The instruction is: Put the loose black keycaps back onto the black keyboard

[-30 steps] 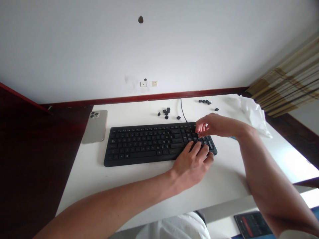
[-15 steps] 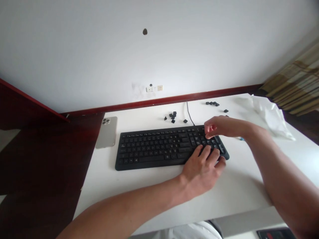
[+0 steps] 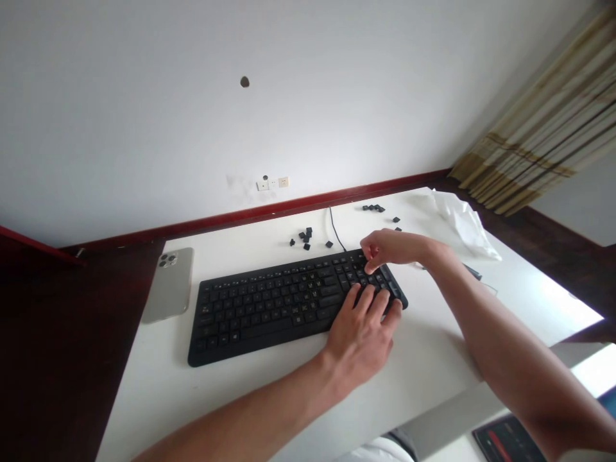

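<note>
A black keyboard (image 3: 260, 305) lies at a slant on the white table, and its keys seem partly gone at the upper right, under my hands. My left hand (image 3: 363, 333) rests on its lower right part, palm down, with the fingers spread over the number pad. Just above, my right hand (image 3: 380, 249) bends down at the wrist, its fingers curled and thumb near the index finger at the pad's top. Whatever is between those fingertips is hidden. Behind the keyboard lie several loose black keycaps (image 3: 307, 237), with another group of keycaps (image 3: 374, 207) farther right.
A phone (image 3: 168, 285) lies face down on the table's left side. The keyboard's cable (image 3: 335, 228) runs back toward the wall. A crumpled white bag (image 3: 464, 221) sits at the far right, and a dark slim object (image 3: 472, 272) shows partly behind my right forearm.
The view has turned to the right, so everything sits farther left in the picture. Both hands keep nearly the same places on the keyboard.
</note>
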The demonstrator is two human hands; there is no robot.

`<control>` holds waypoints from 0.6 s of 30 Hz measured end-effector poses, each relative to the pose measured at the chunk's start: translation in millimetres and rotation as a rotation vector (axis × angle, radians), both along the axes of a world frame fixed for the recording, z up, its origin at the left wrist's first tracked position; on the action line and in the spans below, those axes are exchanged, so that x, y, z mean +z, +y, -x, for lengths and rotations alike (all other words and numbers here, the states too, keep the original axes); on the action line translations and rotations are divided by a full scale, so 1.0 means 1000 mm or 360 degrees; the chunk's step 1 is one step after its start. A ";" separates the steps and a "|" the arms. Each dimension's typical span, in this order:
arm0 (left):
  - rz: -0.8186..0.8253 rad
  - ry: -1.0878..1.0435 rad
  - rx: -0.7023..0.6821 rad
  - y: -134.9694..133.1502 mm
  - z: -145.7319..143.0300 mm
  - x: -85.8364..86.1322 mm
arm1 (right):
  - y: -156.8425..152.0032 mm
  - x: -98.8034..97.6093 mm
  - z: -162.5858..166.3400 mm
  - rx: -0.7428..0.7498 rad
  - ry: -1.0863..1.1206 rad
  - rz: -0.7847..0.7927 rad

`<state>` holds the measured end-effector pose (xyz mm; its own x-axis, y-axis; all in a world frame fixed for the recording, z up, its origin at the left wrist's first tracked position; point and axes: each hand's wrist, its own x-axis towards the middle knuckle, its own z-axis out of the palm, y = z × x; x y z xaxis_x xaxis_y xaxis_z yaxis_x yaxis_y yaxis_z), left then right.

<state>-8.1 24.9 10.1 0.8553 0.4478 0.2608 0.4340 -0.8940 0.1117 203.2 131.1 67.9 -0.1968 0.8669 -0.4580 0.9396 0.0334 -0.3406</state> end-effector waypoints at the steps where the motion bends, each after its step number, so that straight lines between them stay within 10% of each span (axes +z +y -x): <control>1: 0.0011 -0.0003 0.0037 0.001 0.000 -0.001 | 0.000 0.000 -0.003 0.0038 0.0048 -0.0014; 10: 0.0110 0.0044 0.0229 0.005 0.001 -0.004 | 0.026 -0.038 -0.064 -0.0437 0.0095 -0.1221; 18: 0.0087 0.0019 0.0217 0.005 0.001 -0.009 | 0.040 -0.070 -0.094 -0.0662 -0.0086 -0.1244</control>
